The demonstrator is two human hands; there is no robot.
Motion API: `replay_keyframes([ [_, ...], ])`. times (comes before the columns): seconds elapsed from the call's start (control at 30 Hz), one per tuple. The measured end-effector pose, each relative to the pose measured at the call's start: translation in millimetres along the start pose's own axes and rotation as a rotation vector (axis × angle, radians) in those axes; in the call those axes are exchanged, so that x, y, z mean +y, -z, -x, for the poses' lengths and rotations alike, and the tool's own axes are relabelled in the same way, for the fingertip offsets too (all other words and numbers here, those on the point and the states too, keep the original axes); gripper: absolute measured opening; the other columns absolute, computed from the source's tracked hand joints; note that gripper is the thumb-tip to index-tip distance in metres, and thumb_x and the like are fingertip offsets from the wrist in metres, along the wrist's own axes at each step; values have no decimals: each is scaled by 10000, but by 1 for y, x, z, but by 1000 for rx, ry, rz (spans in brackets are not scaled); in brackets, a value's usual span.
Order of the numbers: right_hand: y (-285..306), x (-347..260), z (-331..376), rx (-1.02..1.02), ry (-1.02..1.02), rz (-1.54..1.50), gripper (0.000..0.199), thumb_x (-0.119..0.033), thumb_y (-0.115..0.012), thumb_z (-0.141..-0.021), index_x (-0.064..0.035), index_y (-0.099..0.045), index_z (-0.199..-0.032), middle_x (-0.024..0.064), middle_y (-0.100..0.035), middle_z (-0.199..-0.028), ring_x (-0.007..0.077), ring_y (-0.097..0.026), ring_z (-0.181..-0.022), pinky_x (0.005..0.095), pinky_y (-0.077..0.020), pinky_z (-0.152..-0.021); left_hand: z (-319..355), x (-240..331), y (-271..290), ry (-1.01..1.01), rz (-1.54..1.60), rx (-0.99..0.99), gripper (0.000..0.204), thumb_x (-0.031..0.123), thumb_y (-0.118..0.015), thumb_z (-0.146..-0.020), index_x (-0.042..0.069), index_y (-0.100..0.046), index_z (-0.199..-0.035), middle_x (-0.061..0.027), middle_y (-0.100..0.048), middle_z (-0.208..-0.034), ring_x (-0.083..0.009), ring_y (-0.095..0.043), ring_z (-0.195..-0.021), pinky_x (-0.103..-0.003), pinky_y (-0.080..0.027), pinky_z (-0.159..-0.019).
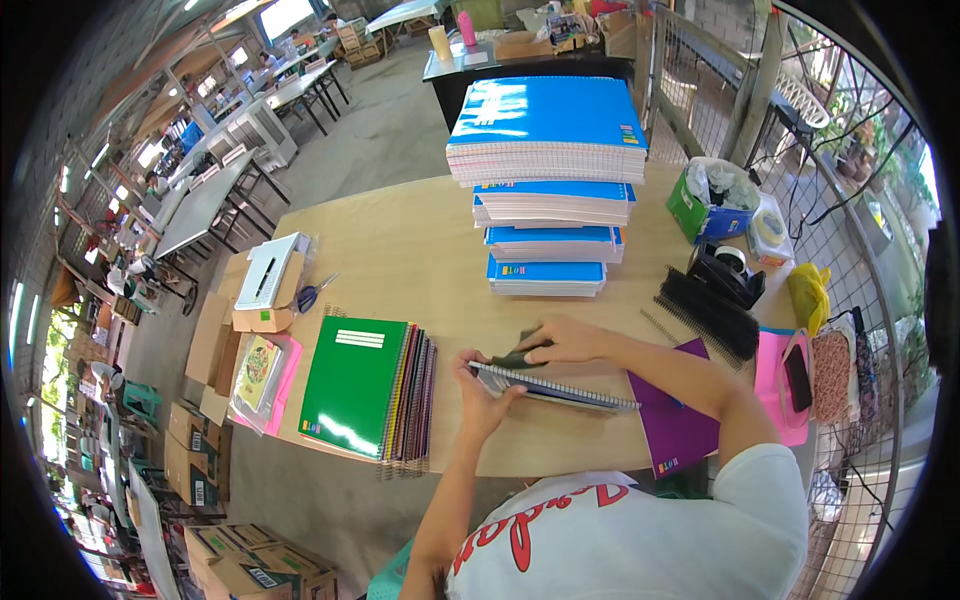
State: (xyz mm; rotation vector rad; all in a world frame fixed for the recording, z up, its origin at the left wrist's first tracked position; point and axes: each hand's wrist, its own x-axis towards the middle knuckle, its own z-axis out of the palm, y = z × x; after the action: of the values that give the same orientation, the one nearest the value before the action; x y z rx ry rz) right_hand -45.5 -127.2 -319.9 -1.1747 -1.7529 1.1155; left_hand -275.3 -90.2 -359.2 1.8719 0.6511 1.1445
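A spiral notebook (555, 388) stands tilted on edge near the table's front, its coil running along the upper side. My left hand (482, 398) grips its left end, with the thumb along the near face. Just above that end, my right hand (560, 342) is closed on a dark hand tool (512, 357), perhaps pliers; its jaws are partly hidden. The tool is close to the coil's left tip, but whether it touches cannot be made out. Under the notebook's right end and my right forearm lies a purple cover (675, 425).
A pile of green-topped spiral notebooks (350, 385) stands left; tall stacks of blue-covered paper (547, 110) stand at the back. Scissors (316, 292) and a cardboard box (270, 320) lie far left. Black coils (710, 315), a tape dispenser (728, 272) and a phone (797, 378) are at right.
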Motion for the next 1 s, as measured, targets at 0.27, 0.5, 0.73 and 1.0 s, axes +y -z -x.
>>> replay_keyframes([
  [0.27, -6, 4, -17, -51, -228, -337, 423, -378, -642, -901, 7, -730, -1051, 135, -683, -985, 224, -619, -942, 368, -477, -851, -4, -25, 40, 269, 483, -45, 624, -91, -644, -846, 90, -321, -1348, -67, -562, -997, -159, -564, -983, -274, -471, -871],
  [0.5, 10, 40, -8, -143, -299, 436, 533, -448, -635, -890, -142, -627, -1327, 196, -657, -1151, 337, -573, -1097, 454, -460, -929, -1, -30, 33, 316, 598, -76, 395, 21, -687, -878, 68, -473, -1208, -34, -565, -975, -128, -546, -922, -267, -449, -832],
  [0.73, -16, 76, 145, 555, -537, 636, 733, -457, -754, -799, -103, -514, -1395, 264, -425, -1439, 452, -361, -1367, 494, -299, -1140, 3, -39, 26, 292, 710, -5, 337, 286, -782, -861, 63, -591, -1025, -23, -567, -1007, -137, -520, -955, -286, -397, -895],
  [1.0, -53, 97, 272, 859, -599, 1125, 476, -306, -696, -853, -20, -571, -1213, 169, -544, -1229, 398, -445, -1265, 600, -255, -1119, -3, -38, 19, 358, 817, 66, 317, 182, -844, -785, 66, -653, -1011, -16, -608, -1003, -129, -547, -947, -282, -413, -864],
])
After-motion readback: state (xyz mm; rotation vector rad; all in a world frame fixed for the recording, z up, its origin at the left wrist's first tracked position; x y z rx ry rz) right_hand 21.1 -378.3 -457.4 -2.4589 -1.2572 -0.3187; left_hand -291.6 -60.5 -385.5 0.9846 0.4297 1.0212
